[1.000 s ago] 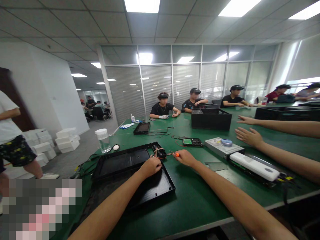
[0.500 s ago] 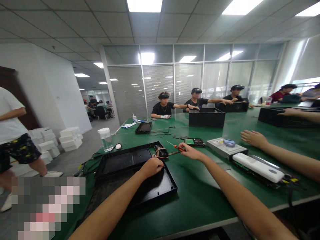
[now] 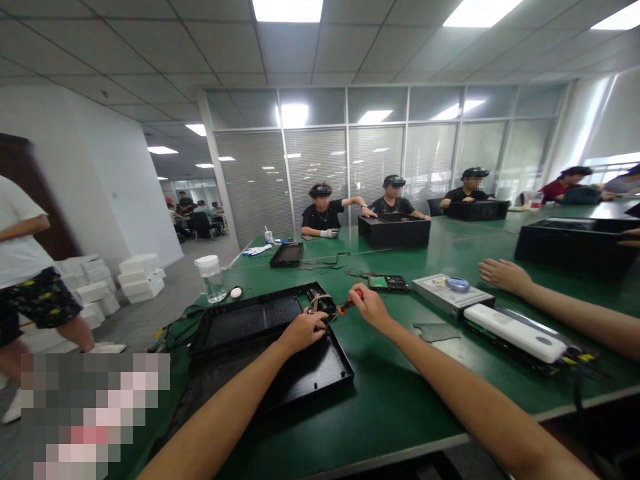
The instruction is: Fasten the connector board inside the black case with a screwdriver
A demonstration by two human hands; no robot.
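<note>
"At the right end of the black trays (image 3: 320,365), what could go wrong?"

"The right hand (image 3: 373,311) is wrapped around an orange screwdriver (image 3: 343,309), its shaft angled at the left hand's (image 3: 300,332) fingers; a slip could jab them."

"What does the left hold?"

"I can't tell; its fingers curl just beside the dark part with tan wires (image 3: 320,300), at the rear corner."

"Anything in the way?"

"Those wires could snag the shaft. A circuit-board drive (image 3: 391,284) lies beyond the right hand, a metal box (image 3: 425,289) farther right."
</note>
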